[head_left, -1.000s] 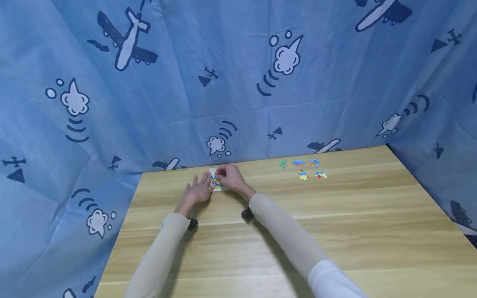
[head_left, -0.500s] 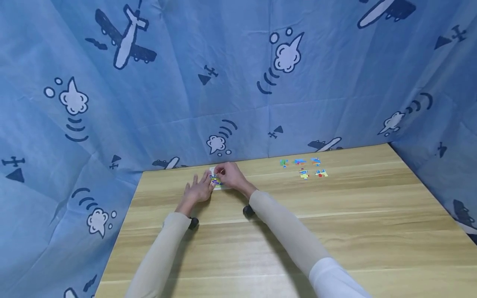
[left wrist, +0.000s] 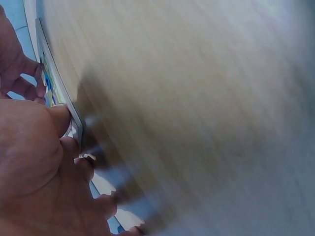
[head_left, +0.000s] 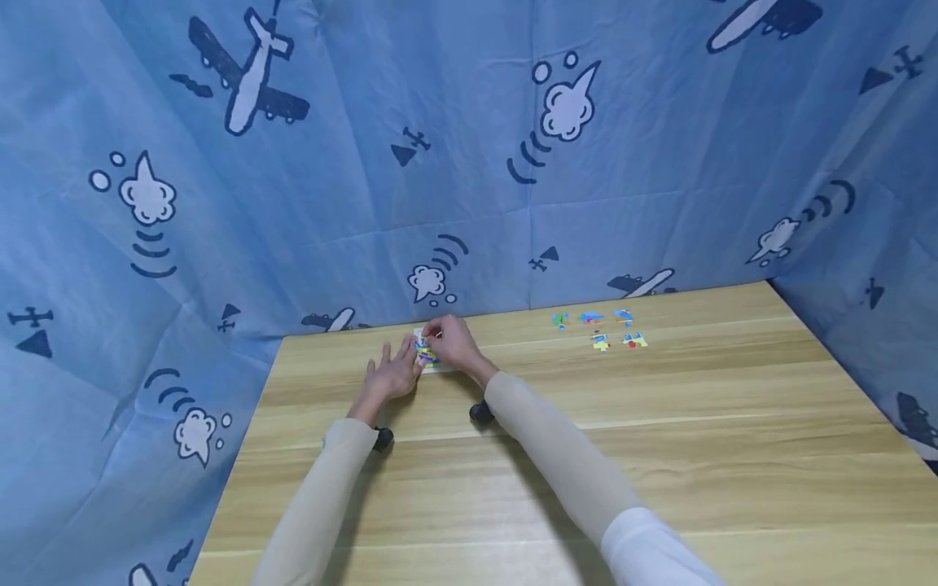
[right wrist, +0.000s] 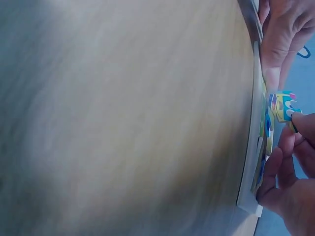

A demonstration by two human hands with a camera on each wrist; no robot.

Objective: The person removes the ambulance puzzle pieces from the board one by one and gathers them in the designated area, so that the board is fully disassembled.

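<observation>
A small white-edged puzzle board point(head_left: 438, 369) with colourful pieces in it lies near the table's back edge. My right hand point(head_left: 454, 343) is over its right part. In the right wrist view that hand point(right wrist: 295, 182) pinches a yellow and teal puzzle piece point(right wrist: 283, 107), tilted up above the board point(right wrist: 250, 179). My left hand point(head_left: 394, 374) rests at the board's left side with fingers spread, the thumb on its edge. The left wrist view shows the left palm point(left wrist: 29, 152) close beside the board's rim point(left wrist: 61, 91). From the head, the right hand hides much of the board.
Several loose puzzle pieces point(head_left: 601, 342) lie in two rows at the back right of the wooden table point(head_left: 586, 439). A blue curtain point(head_left: 469, 163) printed with airplanes hangs right behind the table's back edge and along both sides.
The right hand has shifted very slightly over the board, still pinching the puzzle piece. The left hand stays at the board's left side. The head view has moved a little.
</observation>
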